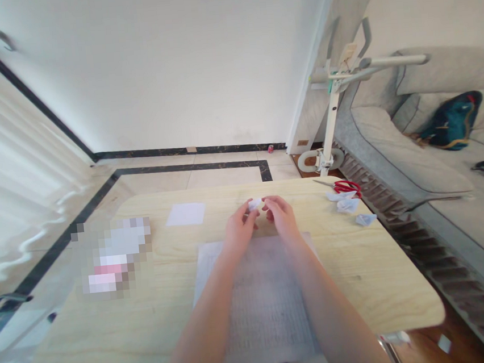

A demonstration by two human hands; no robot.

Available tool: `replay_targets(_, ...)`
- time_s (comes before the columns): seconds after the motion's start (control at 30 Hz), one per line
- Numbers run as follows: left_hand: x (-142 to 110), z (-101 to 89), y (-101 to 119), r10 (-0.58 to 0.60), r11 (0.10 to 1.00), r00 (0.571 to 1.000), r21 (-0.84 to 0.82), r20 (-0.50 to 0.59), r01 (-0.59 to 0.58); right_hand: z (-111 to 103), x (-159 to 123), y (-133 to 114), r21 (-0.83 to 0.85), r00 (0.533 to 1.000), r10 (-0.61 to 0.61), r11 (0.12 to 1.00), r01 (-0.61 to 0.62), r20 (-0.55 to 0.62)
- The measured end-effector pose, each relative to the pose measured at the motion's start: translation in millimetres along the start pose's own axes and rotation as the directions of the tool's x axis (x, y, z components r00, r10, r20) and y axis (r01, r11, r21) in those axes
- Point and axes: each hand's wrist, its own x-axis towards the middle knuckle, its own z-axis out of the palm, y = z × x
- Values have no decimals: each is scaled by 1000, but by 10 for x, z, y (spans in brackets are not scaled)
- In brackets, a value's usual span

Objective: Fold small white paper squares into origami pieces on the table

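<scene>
Head view, only one here. Left hand curled, thumb and fingers nearly closed on a small white paper piece, up past the far edge of the printed sheet. Right hand half curled, fingertips at the paper's right edge; gripping or just touching, I can't tell from here. Piece is small, so fingertips rather than palms, I'd guess; raised between both hands, probably so each side can be reached.

Printed sheet lies under the forearms, maybe as a work mat. Flat white paper off left, folded white pieces off right by the red-handled scissors, likely parked out of the arms' way on the wooden table.

Hard to make out: paper's shape and folds, mostly covered by fingers; sheet's print, blurred. Pixelated patch at left, contents unreadable. Scissors partly covered by the folded pieces. Forearms cut off at the bottom.
</scene>
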Motion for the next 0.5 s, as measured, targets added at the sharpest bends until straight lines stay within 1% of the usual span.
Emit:
replay_targets(0.1, -6, -5, 17, 1, 1000, 999, -28, 38, 0, 10, 1, -5, 43, 993, 31, 998, -36, 111)
replay_targets(0.17, -15, -8, 39, 21, 999, 998, -41, 54, -19, 14, -3, -6, 26, 991, 21, 999, -24, 134)
replay_targets(0.27, -15, -10, 77, 24, 993, 999, -116, 43, -19, 15, -16, -19, 30, 992, 33, 999, -37, 124)
replay_targets(0.4, 15, -25, 100, -96, 975, 995, -204, -13, 92, 18, -31, -44, 103, 989, 106, 988, -116, 102)
replay_targets(0.47, 32, -33, 88, -142, 968, 989, -214, -32, 132, 21, -27, -32, 98, 989, 116, 987, -125, 94)
replay_targets(0.5, 38, -34, 75, -146, 968, 988, -212, -39, 135, 20, -21, -17, 88, 990, 106, 990, -114, 93)
